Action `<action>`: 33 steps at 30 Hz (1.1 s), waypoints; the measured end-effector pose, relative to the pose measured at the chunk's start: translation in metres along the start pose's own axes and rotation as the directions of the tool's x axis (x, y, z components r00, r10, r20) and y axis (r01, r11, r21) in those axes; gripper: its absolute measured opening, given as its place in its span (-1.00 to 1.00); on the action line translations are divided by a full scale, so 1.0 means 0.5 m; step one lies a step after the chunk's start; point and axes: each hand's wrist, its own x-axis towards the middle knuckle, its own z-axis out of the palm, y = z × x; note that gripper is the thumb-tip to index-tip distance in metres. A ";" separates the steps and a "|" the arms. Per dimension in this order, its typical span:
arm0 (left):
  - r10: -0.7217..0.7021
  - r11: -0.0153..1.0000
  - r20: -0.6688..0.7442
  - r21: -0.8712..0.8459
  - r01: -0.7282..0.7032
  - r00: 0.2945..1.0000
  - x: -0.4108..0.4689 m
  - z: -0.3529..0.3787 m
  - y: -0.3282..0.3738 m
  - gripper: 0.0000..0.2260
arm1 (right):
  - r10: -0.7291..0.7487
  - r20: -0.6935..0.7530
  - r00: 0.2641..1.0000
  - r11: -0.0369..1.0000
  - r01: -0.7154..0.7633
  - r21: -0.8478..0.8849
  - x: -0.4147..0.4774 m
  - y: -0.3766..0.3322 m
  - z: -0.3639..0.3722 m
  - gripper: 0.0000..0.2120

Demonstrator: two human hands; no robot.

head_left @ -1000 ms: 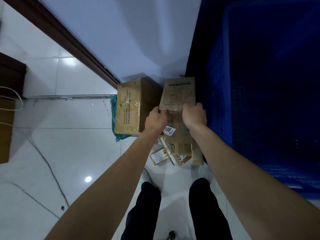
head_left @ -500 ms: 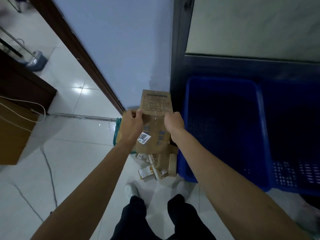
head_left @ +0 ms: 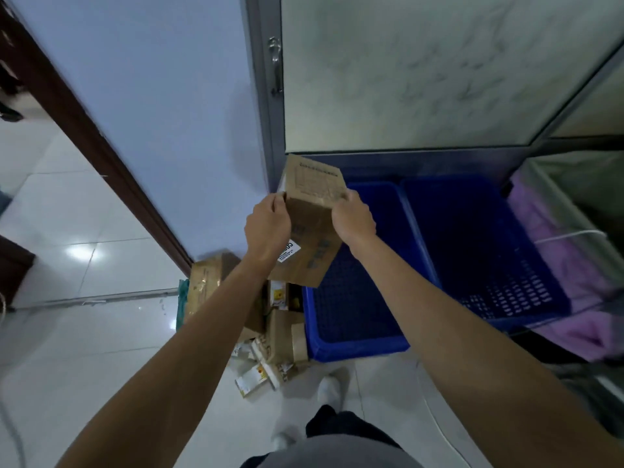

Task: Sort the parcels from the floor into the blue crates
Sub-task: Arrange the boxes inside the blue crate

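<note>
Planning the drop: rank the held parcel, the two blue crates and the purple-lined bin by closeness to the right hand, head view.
1. Held parcel, gripped by the right hand.
2. Left blue crate, just below it.
3. Right blue crate, further right.
4. Purple-lined bin, far right.

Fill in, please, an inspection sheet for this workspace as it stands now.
Surface: glossy white tiled floor.
Job's things: cardboard parcel held tilted over the left blue crate; right blue crate beside it; no parcels seen in either; large taped box and a pile of small parcels on the floor left of the crates.
Clutter: teal cloth at the large taped box's left edge; purple sheet right of the crates.
Grippers: left hand and right hand both grip the cardboard parcel's sides.
Cables: white cable on the floor by the person's feet.
Surroundings: pale blue wall; grey door frame with a handle.
</note>
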 end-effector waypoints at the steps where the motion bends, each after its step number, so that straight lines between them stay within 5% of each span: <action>1: 0.040 0.999 0.042 0.000 -0.040 0.998 -0.015 0.012 0.010 -0.64 | 0.014 -0.025 1.000 1.000 -0.014 0.002 -0.015 0.011 -0.018 -0.47; 7: 0.244 0.970 0.322 -0.079 -0.231 0.915 -0.109 0.113 0.043 -0.55 | 0.165 -0.192 0.968 0.986 -0.159 0.046 -0.093 0.094 -0.116 -0.03; 14: 0.352 0.923 0.552 -0.073 -0.377 0.756 -0.182 0.193 0.086 -0.37 | 0.119 -0.388 0.914 0.991 -0.133 -0.008 -0.150 0.168 -0.245 0.13; 23: 0.445 0.880 0.533 -0.113 -0.461 0.719 -0.277 0.352 0.165 -0.43 | 0.101 -0.470 0.877 0.978 -0.175 -0.116 -0.141 0.259 -0.408 0.27; 30: 0.545 0.829 0.471 -0.178 -0.530 0.694 -0.358 0.530 0.296 -0.39 | 0.154 -0.460 0.875 0.982 -0.189 -0.029 -0.057 0.384 -0.596 0.26; 33: 0.503 0.863 0.498 -0.252 -0.438 0.706 -0.373 0.615 0.347 -0.51 | 0.210 -0.438 0.874 0.976 -0.216 0.037 -0.008 0.444 -0.676 0.27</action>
